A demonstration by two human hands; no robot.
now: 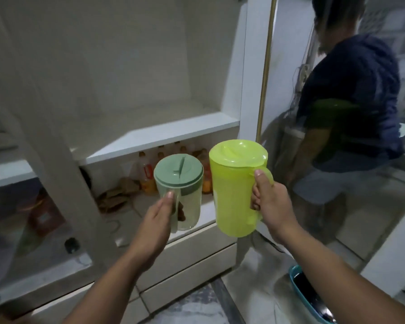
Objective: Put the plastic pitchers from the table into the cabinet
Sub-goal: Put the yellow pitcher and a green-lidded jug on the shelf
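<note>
I hold two plastic pitchers in front of the open white cabinet (150, 136). My left hand (158, 220) grips the handle of a small clear pitcher with a pale green lid (179, 176). My right hand (270, 202) grips the handle of a larger lime-green pitcher (234, 195) with a matching lid. Both pitchers are upright, side by side and close together, level with the cabinet's lower compartment. The shelf above them is bare.
Bottles of orange drink (147, 178) and crumpled brown paper (117, 195) sit in the lower compartment behind the pitchers. A glass door (337, 136) to the right shows a person's reflection. A teal tub (311, 298) stands on the floor at lower right. Drawers lie below the compartment.
</note>
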